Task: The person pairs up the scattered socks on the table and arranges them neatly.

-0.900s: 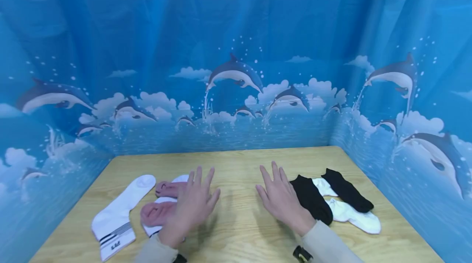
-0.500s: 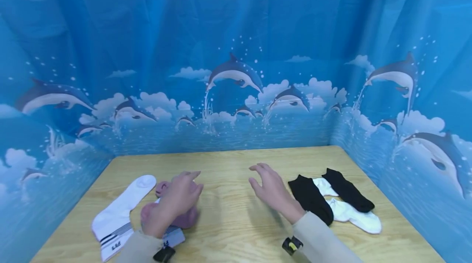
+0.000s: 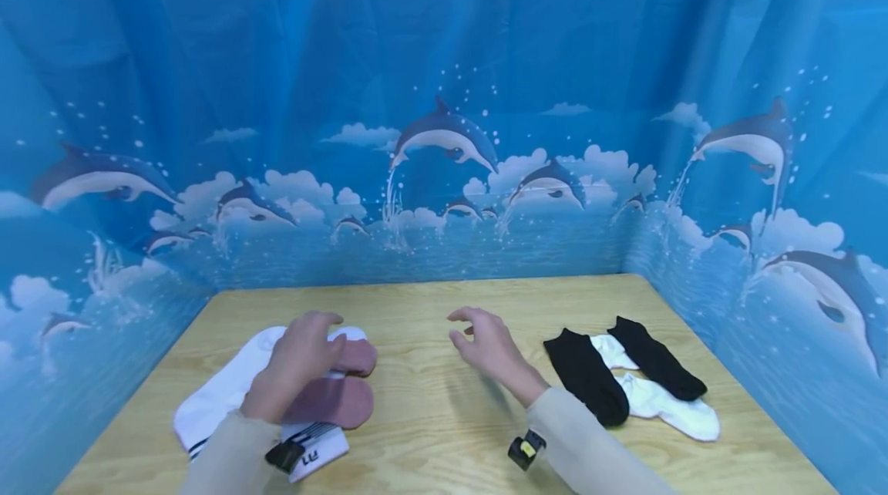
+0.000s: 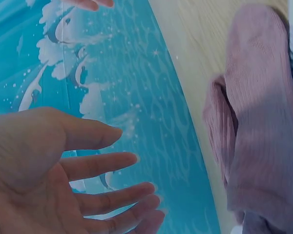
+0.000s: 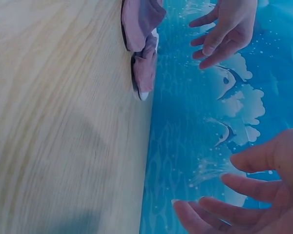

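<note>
Two hands: well apart, fingers loosely bent, neither holding anything; the left hand [image 3: 294, 362] hangs above the left group, the right hand [image 3: 487, 345] above bare tabletop [image 3: 430, 437].
Pink socks [image 3: 343, 404]: at the left, side by side on a striped sock [image 3: 322, 458], rounded ends toward the middle; in the head view the left hand hides part of them.
Tall white sock [image 3: 211, 406]: just beyond them, partly behind the left sleeve [image 3: 232, 456].
Right group: black socks [image 3: 586, 379] and short white socks [image 3: 669, 409] lie close together, past the right arm.
Left approach: best kept high, I judge, since a low sleeve or wrist strap [image 3: 286, 455] could drag the cloth askew.
Pinch: the pink lies uppermost, so thumb and fingertips should take that layer alone, lest the striped sock come along.
Right hand's part: probably most useful steadying the rounded ends while the left works.
Soft cloth: will likely sag, so flat, slow handling should keep the edges lined up.
</note>
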A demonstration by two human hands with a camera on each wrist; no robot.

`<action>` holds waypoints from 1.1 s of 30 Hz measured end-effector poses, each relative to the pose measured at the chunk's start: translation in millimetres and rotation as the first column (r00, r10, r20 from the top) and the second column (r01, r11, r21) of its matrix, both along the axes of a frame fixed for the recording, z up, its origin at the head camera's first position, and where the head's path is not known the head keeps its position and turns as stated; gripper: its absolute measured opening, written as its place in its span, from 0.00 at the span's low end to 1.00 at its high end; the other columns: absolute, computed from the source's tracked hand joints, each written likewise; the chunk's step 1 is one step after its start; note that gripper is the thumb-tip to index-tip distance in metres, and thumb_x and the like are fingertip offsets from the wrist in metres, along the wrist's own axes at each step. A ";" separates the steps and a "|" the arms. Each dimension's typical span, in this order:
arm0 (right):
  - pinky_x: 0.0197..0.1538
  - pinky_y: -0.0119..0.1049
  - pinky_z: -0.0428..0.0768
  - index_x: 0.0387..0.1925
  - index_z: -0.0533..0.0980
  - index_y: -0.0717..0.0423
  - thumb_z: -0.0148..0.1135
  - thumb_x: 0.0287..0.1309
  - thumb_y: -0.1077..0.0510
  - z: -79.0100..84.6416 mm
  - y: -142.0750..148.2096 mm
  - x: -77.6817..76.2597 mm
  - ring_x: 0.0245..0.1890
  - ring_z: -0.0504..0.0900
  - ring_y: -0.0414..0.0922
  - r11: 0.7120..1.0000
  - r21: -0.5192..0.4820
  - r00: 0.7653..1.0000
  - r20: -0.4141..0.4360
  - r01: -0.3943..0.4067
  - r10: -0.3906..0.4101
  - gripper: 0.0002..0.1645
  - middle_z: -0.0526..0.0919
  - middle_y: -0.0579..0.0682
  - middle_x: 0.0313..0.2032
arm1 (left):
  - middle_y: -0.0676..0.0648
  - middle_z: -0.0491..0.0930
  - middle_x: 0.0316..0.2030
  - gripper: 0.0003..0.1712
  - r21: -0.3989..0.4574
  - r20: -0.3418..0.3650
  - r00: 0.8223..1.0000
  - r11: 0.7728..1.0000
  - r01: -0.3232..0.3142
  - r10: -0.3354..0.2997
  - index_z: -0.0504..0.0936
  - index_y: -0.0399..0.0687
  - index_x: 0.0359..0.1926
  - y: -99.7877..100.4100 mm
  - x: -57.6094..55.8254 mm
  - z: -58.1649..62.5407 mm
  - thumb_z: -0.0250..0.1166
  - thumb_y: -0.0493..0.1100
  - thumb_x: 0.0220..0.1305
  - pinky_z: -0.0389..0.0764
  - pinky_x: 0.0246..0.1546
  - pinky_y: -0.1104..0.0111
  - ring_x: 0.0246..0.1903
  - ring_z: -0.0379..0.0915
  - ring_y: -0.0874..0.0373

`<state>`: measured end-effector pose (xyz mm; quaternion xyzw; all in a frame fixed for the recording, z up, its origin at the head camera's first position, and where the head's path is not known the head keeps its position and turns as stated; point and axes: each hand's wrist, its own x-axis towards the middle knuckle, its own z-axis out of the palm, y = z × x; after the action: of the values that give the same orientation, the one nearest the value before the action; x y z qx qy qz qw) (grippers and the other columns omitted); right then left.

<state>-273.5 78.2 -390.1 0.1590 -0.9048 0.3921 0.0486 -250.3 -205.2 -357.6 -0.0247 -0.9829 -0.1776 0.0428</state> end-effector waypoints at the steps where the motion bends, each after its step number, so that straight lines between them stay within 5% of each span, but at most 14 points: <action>1: 0.52 0.52 0.86 0.60 0.79 0.56 0.62 0.69 0.61 -0.3 -1.8 -0.4 0.55 0.84 0.61 1.000 0.000 1.000 0.007 -0.004 0.004 0.20 0.81 0.62 0.62 | 0.31 0.80 0.59 0.23 0.000 0.012 1.000 1.000 -0.006 0.006 0.80 0.35 0.62 -1.9 -1.0 0.2 0.62 0.42 0.70 0.80 0.56 0.41 0.60 0.75 0.31; 15: 0.51 0.48 0.87 0.61 0.77 0.60 0.62 0.70 0.59 1.2 -27.5 -9.0 0.53 0.86 0.57 0.995 -0.018 0.988 0.122 -0.098 0.100 0.21 0.81 0.64 0.61 | 0.29 0.81 0.55 0.23 -0.033 0.090 0.995 0.999 -0.028 0.031 0.79 0.30 0.57 -28.2 -16.3 -2.8 0.64 0.41 0.67 0.82 0.51 0.43 0.52 0.79 0.34; 33: 0.60 0.54 0.82 0.55 0.81 0.63 0.65 0.66 0.59 4.6 -63.0 -17.2 0.57 0.83 0.60 0.985 0.047 0.977 0.144 -0.166 0.158 0.18 0.85 0.64 0.55 | 0.30 0.82 0.52 0.26 0.033 0.183 0.982 0.998 -0.046 0.039 0.76 0.30 0.62 -48.7 -26.6 -7.8 0.63 0.41 0.67 0.83 0.45 0.48 0.40 0.80 0.46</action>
<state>-290.7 15.2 -385.5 0.2059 -0.9010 0.3782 -0.0517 -276.9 -253.9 -365.4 0.0133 -0.9795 -0.1964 -0.0431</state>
